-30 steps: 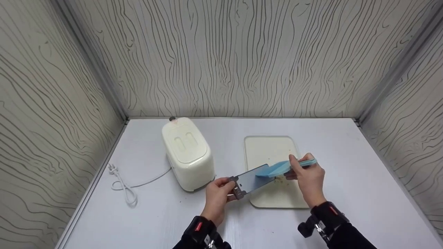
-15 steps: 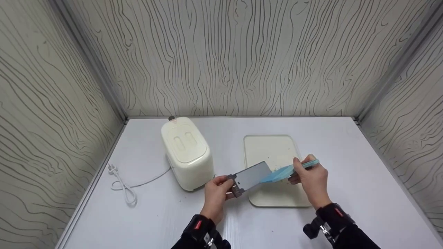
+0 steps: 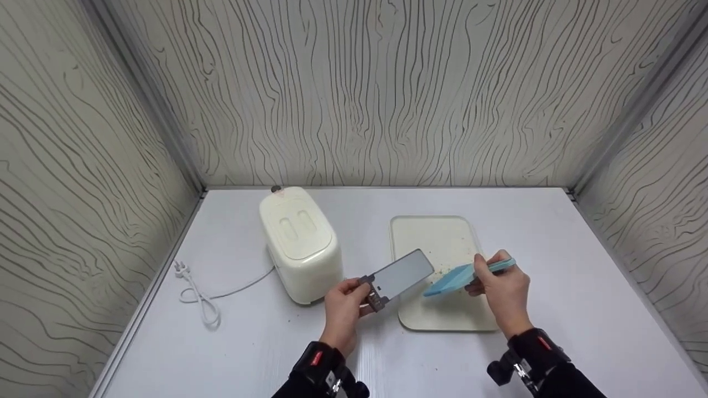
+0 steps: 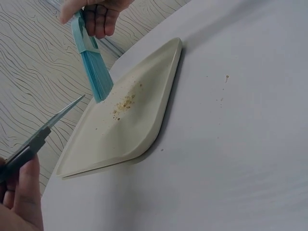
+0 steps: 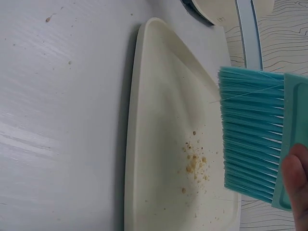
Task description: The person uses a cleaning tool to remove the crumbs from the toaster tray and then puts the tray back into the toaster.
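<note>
My left hand [image 3: 344,310] pinches the dark end of a flat grey metal crumb tray [image 3: 404,273], which slants up over the left side of a cream serving tray [image 3: 431,231]. In my right hand [image 3: 504,294] is a light-blue brush [image 3: 453,279], gripped by its handle. Its bristles [image 4: 97,77] hang above the serving tray, apart from the crumb tray. Brown and yellow crumbs [image 5: 195,163] lie in a loose patch on the serving tray below. The left wrist view shows the crumb tray nearly edge-on.
A cream toaster [image 3: 301,243] with a closed lid stands left of the serving tray. Its white cord [image 3: 243,289] runs left to a plug [image 3: 181,270] on the white table [image 3: 249,348]. Small crumbs [image 4: 227,77] dot the table. Patterned walls [image 3: 354,99] enclose the back and sides.
The brush has slid down the crumb tray's face and come off its edge, moving slightly right with my right hand. The crumb tray's free end has risen a little and its face shows more.
</note>
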A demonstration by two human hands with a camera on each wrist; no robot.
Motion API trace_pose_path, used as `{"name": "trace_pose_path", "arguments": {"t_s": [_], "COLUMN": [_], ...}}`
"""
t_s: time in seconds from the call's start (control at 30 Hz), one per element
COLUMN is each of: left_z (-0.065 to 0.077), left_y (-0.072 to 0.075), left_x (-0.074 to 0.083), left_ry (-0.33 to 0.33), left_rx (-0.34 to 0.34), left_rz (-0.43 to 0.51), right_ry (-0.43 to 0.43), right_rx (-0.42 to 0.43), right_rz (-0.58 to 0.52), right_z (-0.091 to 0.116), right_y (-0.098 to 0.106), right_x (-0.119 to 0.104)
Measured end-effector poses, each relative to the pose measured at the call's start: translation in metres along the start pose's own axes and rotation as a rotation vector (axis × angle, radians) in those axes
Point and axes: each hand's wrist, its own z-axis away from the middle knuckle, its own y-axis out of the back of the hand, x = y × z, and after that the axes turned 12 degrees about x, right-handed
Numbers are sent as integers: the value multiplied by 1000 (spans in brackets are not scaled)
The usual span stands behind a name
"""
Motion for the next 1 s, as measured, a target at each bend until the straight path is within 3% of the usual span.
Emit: {"name": "trace_pose_path", "arguments": {"t_s": [0.57,1.0], "left_z": [3,3], "left_y": [0,4], "left_x": [-3,-4], "left_ry": [10,39], "left_rx": [6,-2], "left_rz": [-20,-8], "right_ry": [6,14], "right_rx": [16,79], "right_rz": [6,-45], "right_z": [-2,-14], "right_y": [1,19], "right_x": [4,2]}}
